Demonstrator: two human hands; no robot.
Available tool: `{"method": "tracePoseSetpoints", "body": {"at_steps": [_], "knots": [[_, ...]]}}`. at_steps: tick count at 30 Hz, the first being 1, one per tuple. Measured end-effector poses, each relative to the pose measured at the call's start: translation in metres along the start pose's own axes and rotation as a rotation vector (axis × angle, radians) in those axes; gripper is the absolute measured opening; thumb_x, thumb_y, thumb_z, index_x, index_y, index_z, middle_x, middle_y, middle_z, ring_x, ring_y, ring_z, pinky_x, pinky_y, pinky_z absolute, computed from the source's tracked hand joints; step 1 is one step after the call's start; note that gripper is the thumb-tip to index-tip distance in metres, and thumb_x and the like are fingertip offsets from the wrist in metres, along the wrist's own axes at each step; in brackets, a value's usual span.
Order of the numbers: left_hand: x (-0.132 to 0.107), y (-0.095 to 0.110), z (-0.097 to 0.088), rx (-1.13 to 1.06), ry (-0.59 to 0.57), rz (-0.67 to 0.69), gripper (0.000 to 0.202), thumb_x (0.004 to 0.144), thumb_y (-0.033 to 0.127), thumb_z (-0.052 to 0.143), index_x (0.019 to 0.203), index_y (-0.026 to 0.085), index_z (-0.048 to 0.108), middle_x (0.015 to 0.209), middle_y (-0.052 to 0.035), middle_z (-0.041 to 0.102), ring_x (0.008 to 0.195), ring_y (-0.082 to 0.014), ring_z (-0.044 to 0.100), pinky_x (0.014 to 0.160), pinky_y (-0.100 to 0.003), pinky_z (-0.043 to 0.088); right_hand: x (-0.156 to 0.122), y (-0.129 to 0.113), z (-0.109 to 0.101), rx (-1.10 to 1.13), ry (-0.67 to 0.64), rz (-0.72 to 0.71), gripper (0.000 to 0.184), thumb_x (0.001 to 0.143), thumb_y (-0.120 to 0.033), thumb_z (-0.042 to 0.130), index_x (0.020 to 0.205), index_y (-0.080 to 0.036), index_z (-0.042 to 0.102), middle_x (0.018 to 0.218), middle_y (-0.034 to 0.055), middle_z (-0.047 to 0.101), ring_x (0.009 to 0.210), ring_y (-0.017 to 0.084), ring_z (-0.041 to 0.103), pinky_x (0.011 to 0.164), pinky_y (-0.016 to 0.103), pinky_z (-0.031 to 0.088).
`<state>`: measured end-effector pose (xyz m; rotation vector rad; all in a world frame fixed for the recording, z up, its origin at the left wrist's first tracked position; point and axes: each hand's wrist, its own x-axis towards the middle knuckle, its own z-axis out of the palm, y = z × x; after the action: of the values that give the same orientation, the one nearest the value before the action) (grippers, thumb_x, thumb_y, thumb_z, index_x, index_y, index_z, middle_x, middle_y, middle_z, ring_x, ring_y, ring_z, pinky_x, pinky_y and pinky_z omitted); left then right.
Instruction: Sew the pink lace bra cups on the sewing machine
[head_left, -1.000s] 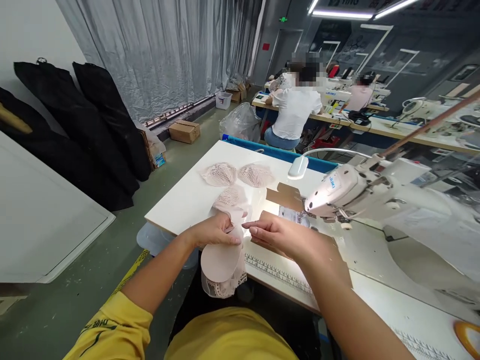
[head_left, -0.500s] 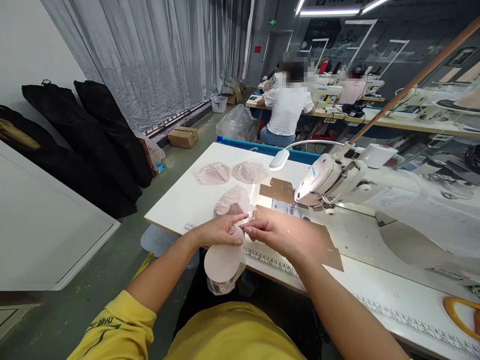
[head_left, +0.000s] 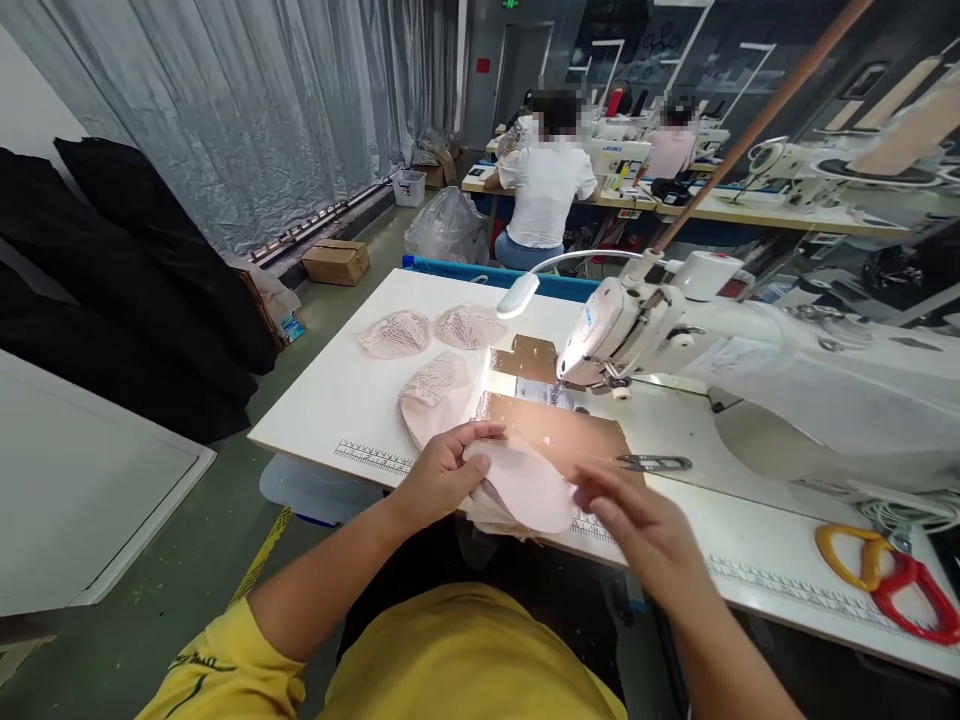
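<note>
My left hand point(head_left: 444, 472) is closed on the left edge of a pale pink, smooth moulded bra cup point(head_left: 529, 490), thumb on top. The cup hangs over the table's front edge, with more fabric bunched beneath it. My right hand point(head_left: 637, 520) is beside the cup's right edge, fingers loosely curled and apart, holding nothing I can see. Just beyond it, thread snips point(head_left: 656, 463) lie on the table at the edge of a brown sheet point(head_left: 555, 425). Another cup with lace point(head_left: 439, 385) rests behind my left hand, and two lace cups point(head_left: 395, 333) sit farther back.
A white sewing machine point(head_left: 622, 335) with a lit needle area stands right of the cups. Orange-handled and red-handled scissors point(head_left: 916, 598) lie at the table's right front. A ruler strip point(head_left: 371, 457) runs along the front edge. A person in white point(head_left: 546, 195) sits ahead.
My right hand has moved right, away from my left. The snips now lie on the table where none showed before. The cup has been raised and turned. The view has shifted right.
</note>
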<state>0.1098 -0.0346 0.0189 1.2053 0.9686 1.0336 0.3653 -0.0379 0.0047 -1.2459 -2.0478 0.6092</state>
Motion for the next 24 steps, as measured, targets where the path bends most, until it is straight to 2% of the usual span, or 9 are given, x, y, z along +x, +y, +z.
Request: {"method": "tracePoseSetpoints", "body": {"at_steps": [3, 5, 8, 10, 13, 15, 18, 21, 24], "knots": [[0.004, -0.004, 0.026, 0.014, 0.024, 0.096, 0.036, 0.082, 0.032, 0.062, 0.114, 0.016, 0.063, 0.121, -0.0098, 0.060, 0.097, -0.0197, 0.061, 0.081, -0.026, 0.049, -0.002, -0.033, 0.025, 0.170, -0.114, 0.007, 0.066, 0.080, -0.033, 0.063, 0.141, -0.025, 0.040, 0.120, 0.0094, 0.064, 0.097, 0.024, 0.063, 0.080, 0.035, 0.053], [0.004, -0.003, 0.035, -0.015, -0.007, 0.120, 0.040, 0.082, 0.033, 0.063, 0.117, 0.015, 0.061, 0.114, -0.0112, 0.063, 0.095, -0.0199, 0.062, 0.084, -0.030, 0.050, 0.006, -0.038, 0.036, 0.221, -0.036, 0.076, 0.058, 0.080, -0.025, 0.058, 0.137, -0.024, 0.045, 0.116, 0.0085, 0.065, 0.095, 0.023, 0.064, 0.077, 0.034, 0.052], [0.004, 0.000, 0.030, -0.023, -0.020, 0.113, 0.052, 0.084, 0.036, 0.062, 0.131, 0.016, 0.050, 0.111, -0.0121, 0.063, 0.086, -0.0175, 0.062, 0.072, -0.028, 0.051, 0.016, -0.032, 0.039, 0.444, -0.028, 0.170, 0.042, 0.079, -0.021, 0.055, 0.121, -0.023, 0.057, 0.110, 0.0053, 0.067, 0.093, 0.022, 0.063, 0.077, 0.031, 0.051], [0.006, -0.001, 0.022, 0.113, 0.016, 0.157, 0.051, 0.083, 0.036, 0.064, 0.128, 0.019, 0.051, 0.118, -0.0111, 0.059, 0.089, -0.0171, 0.060, 0.068, -0.025, 0.048, 0.019, -0.028, 0.037, 0.637, -0.087, 0.221, 0.043, 0.077, -0.021, 0.057, 0.120, -0.023, 0.058, 0.104, 0.0032, 0.067, 0.085, 0.019, 0.063, 0.072, 0.029, 0.051], [0.009, -0.007, 0.013, 0.322, -0.055, 0.178, 0.030, 0.086, 0.039, 0.060, 0.103, 0.015, 0.064, 0.095, -0.0060, 0.064, 0.082, -0.0152, 0.056, 0.069, -0.024, 0.045, 0.019, -0.027, 0.036, 0.842, -0.150, 0.269, 0.047, 0.076, -0.023, 0.060, 0.123, -0.023, 0.057, 0.100, 0.0020, 0.067, 0.078, 0.017, 0.061, 0.069, 0.027, 0.049], [0.011, -0.011, 0.012, 0.379, -0.066, 0.178, 0.030, 0.091, 0.040, 0.051, 0.087, 0.013, 0.064, 0.074, -0.0015, 0.059, 0.069, -0.0122, 0.051, 0.063, -0.023, 0.041, 0.021, -0.025, 0.036, 0.903, -0.164, 0.285, 0.048, 0.076, -0.024, 0.061, 0.123, -0.024, 0.057, 0.103, 0.0023, 0.067, 0.085, 0.018, 0.061, 0.075, 0.029, 0.049], [0.012, -0.014, 0.016, 0.529, 0.028, 0.300, 0.029, 0.093, 0.036, 0.047, 0.077, 0.014, 0.058, 0.067, 0.0012, 0.051, 0.063, -0.0108, 0.045, 0.060, -0.023, 0.036, 0.026, -0.021, 0.034, 0.935, -0.099, 0.313, 0.043, 0.079, -0.031, 0.057, 0.121, -0.023, 0.058, 0.112, 0.0045, 0.066, 0.101, 0.022, 0.060, 0.088, 0.035, 0.047], [0.011, -0.012, 0.021, 0.701, 0.030, 0.436, 0.026, 0.093, 0.031, 0.047, 0.075, 0.015, 0.055, 0.066, 0.0012, 0.049, 0.063, -0.0109, 0.043, 0.060, -0.024, 0.033, 0.033, -0.023, 0.029, 0.848, 0.017, 0.268, 0.043, 0.082, -0.036, 0.052, 0.122, -0.022, 0.057, 0.117, 0.0072, 0.064, 0.113, 0.025, 0.055, 0.093, 0.039, 0.044], [0.012, -0.007, 0.025, 0.701, 0.017, 0.481, 0.025, 0.094, 0.030, 0.044, 0.078, 0.016, 0.056, 0.070, -0.0003, 0.053, 0.065, -0.0118, 0.046, 0.063, -0.024, 0.036, 0.038, -0.030, 0.027, 0.581, 0.033, 0.146, 0.047, 0.076, -0.023, 0.056, 0.122, -0.022, 0.055, 0.112, 0.0068, 0.064, 0.102, 0.022, 0.058, 0.085, 0.034, 0.047]]}}
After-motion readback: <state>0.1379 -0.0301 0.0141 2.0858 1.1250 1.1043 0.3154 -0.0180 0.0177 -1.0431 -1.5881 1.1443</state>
